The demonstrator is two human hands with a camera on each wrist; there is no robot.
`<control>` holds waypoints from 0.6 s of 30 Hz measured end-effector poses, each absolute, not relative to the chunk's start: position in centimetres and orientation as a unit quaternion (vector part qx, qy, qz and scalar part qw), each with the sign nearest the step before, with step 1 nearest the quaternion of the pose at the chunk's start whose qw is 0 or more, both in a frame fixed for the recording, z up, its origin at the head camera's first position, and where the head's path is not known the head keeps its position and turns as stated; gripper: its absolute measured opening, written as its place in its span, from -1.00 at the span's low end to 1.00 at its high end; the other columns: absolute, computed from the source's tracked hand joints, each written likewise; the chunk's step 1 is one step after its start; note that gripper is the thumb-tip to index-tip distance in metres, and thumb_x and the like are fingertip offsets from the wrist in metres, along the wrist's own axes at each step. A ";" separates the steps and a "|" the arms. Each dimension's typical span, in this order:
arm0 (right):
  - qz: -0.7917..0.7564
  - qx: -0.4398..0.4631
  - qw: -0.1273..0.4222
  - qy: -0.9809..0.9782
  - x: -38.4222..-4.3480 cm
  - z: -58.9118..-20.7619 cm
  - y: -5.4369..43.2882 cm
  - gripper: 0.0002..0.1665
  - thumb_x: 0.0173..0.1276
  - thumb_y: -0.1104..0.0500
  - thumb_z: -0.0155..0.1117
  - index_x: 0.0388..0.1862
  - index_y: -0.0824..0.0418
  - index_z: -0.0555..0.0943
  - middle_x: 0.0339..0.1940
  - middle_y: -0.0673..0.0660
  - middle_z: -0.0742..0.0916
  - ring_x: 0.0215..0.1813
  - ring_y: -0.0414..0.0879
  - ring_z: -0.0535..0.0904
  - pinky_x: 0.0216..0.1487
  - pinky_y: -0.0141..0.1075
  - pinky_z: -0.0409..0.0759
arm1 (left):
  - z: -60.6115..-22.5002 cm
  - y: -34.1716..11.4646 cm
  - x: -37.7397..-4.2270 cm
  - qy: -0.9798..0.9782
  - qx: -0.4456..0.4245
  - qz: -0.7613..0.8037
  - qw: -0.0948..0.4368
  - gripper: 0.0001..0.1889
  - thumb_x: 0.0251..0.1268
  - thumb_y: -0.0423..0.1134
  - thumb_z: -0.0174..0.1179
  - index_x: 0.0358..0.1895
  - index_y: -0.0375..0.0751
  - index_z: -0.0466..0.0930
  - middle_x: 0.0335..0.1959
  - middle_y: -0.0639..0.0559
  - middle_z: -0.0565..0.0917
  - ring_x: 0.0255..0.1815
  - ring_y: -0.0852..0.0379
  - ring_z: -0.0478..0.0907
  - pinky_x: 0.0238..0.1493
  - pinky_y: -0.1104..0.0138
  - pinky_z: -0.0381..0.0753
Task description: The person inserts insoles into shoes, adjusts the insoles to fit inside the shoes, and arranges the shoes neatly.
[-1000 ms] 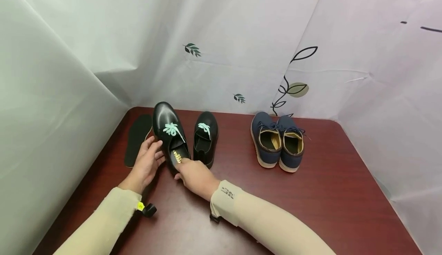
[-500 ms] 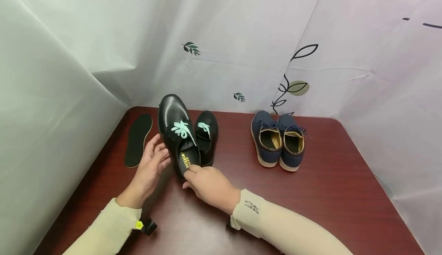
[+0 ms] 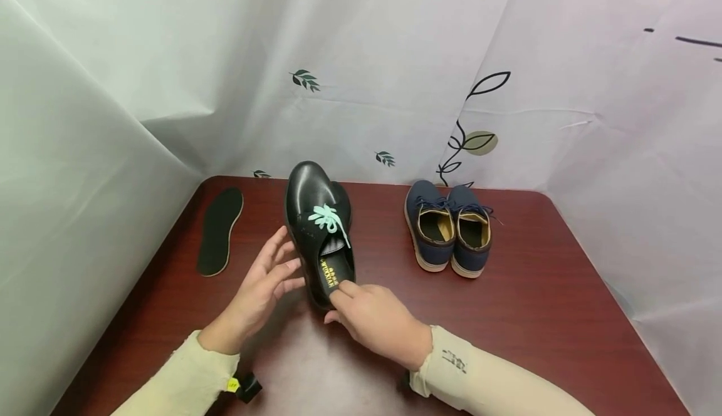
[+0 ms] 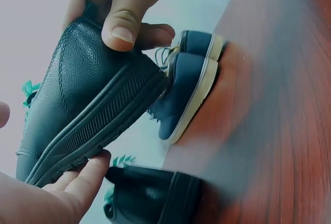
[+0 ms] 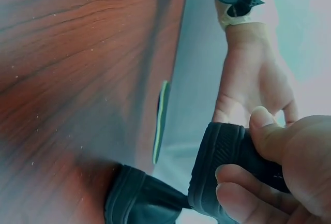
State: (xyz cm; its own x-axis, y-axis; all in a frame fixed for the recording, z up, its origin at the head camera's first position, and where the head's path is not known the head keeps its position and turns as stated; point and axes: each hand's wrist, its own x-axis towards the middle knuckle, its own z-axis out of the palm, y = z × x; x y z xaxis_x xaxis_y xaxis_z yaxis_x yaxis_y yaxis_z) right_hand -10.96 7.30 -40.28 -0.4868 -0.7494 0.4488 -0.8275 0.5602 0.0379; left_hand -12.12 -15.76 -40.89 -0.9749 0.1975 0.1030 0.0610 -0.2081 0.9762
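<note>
Viewed from my remote station, the glossy black leather lace-up shoe (image 3: 313,234) with mint-green laces was held up off the reddish-brown wooden table (image 3: 536,316), left of centre in the head view. Its long axis ran away from the person, toe far and angled slightly left, heel near.

I recorded the right hand (image 3: 376,319) as the one grasping: thumb and fingers pinched the heel at the collar. From that grip the shoe extended forward and to the left, so I judged that the toe would swing widely with any turn of that wrist. Which digits sat inside the collar I could not settle.

The left hand (image 3: 256,294) clenched nothing. Its fingers, extended and spread, met the shoe's left side, and the left wrist view showed them against the underside of the sole. Both hands were in contact; I judged the right to govern the heel and the left to steady the shoe.

Beyond, partly hidden in the head view, stood a second black leather shoe (image 3: 343,200). A flat black insole (image 3: 220,231) lay to the left, and a pair of navy fabric shoes (image 3: 445,252) stood well apart to the right.
</note>
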 end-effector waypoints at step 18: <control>0.117 0.444 0.230 -0.858 -9.1 -42.6 12.1 -0.71 0.28 -0.06 0.45 -0.43 0.02 0.55 -0.48 -0.13 0.55 -0.58 -0.27 0.51 -0.56 -0.39 0.49 | -42.8 -9.7 -12.6 0.686 0.092 0.714 0.109 -0.04 0.40 -0.33 0.16 0.63 -0.22 -0.38 0.53 -0.43 0.01 0.27 -0.10 0.50 0.01 0.30 0.62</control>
State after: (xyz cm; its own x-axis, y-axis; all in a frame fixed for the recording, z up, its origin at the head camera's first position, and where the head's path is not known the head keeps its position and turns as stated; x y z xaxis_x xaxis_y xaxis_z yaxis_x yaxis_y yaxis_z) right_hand -9.14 12.15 -42.60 -0.4995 -0.7083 0.4988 -0.8158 0.5783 0.0041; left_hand -12.63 -9.66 -42.77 -0.9593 0.2817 -0.0194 -0.0306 -0.0355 0.9989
